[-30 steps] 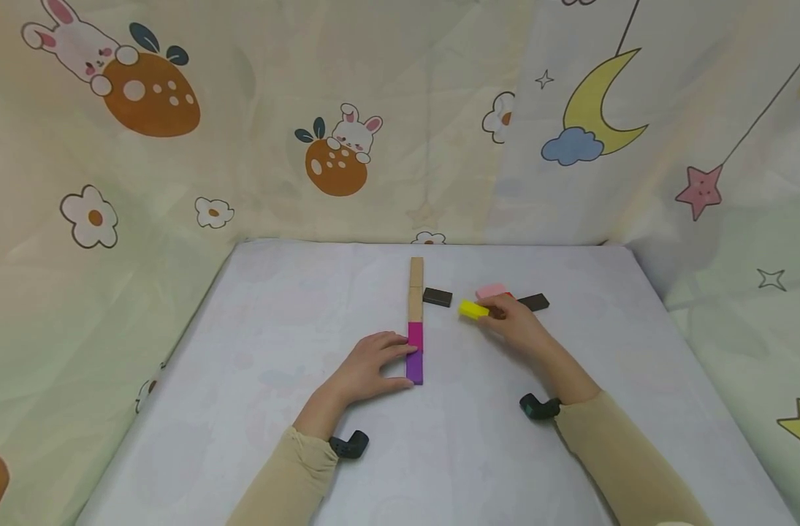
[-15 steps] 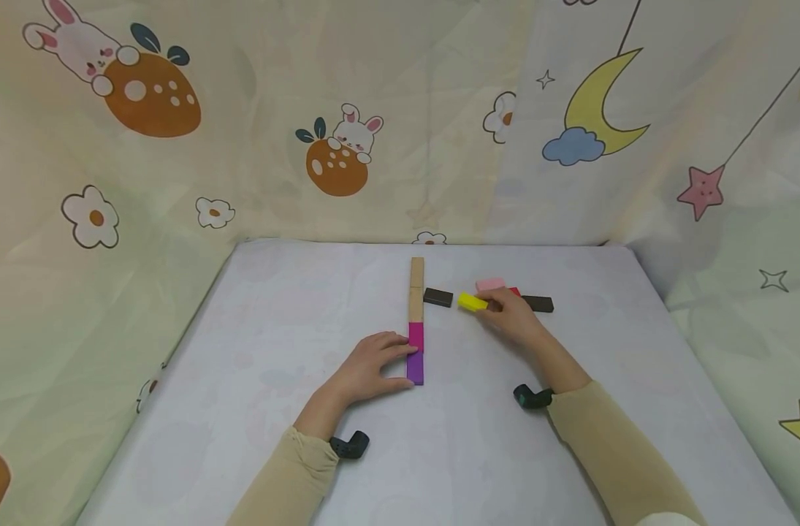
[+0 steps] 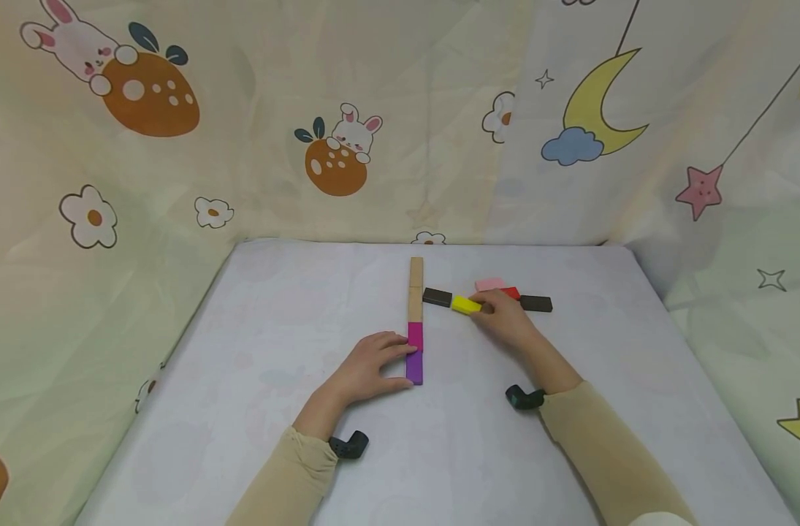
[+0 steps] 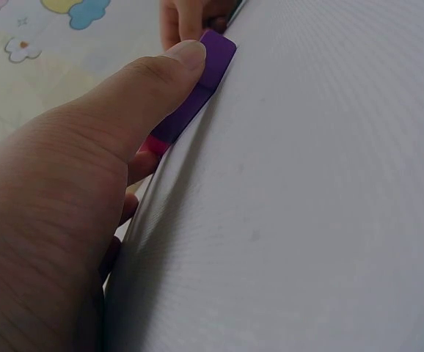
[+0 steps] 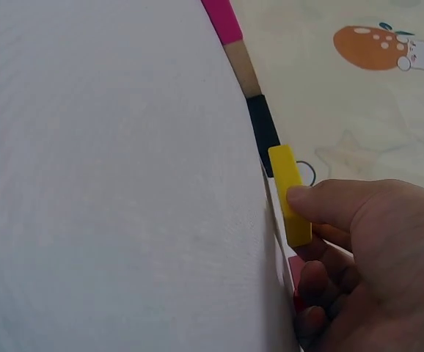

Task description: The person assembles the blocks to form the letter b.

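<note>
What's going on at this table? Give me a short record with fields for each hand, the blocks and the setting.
Left hand: left hand rests on the table, thumb on the purple block, fingers against the magenta block
Right hand: right hand pinches the yellow block
Yellow block: beside the near dark block
Line: purple, magenta, then two tan blocks, end to end
Loose blocks: pink block, red block, far dark block
Setting: white table, cartoon cloth behind

Open table left of block row. Right of row: dark block, yellow block, pink block, second dark block crowding far passage.
</note>
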The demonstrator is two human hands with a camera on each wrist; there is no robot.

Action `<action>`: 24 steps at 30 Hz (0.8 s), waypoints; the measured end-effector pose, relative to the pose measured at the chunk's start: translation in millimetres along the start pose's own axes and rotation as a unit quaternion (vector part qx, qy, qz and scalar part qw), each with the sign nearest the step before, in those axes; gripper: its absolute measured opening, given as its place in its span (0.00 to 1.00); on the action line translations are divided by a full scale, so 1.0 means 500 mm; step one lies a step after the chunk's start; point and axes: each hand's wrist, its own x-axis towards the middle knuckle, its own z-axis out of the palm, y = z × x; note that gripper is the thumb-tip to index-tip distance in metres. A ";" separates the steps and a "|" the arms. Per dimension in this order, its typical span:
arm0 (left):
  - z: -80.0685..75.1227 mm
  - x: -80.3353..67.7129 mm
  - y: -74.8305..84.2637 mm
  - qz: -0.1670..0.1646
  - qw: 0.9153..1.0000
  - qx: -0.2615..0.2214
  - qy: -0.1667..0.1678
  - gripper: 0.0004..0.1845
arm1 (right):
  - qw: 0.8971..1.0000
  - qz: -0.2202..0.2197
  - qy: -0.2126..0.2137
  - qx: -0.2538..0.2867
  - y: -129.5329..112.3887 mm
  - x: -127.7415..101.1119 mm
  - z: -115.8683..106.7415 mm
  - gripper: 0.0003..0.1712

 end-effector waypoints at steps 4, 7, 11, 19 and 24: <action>0.002 0.000 0.000 -0.003 1.000 -0.002 0.001 0.34 | 1.000 0.005 0.006 -0.009 -0.004 -0.002 0.005 0.20; 0.004 -0.001 0.000 -0.004 1.000 -0.001 0.003 0.34 | 1.000 0.006 0.009 -0.019 -0.006 -0.002 0.009 0.20; 0.004 0.000 -0.001 0.000 1.000 0.000 0.006 0.34 | 1.000 0.008 0.013 -0.025 -0.010 -0.002 0.012 0.20; 0.004 0.001 -0.002 0.004 1.000 0.002 0.005 0.34 | 0.999 0.014 0.019 -0.027 -0.011 -0.003 0.013 0.21; 0.006 0.001 -0.002 -0.002 1.000 0.000 0.004 0.35 | 0.999 0.016 0.024 -0.026 -0.010 -0.001 0.017 0.22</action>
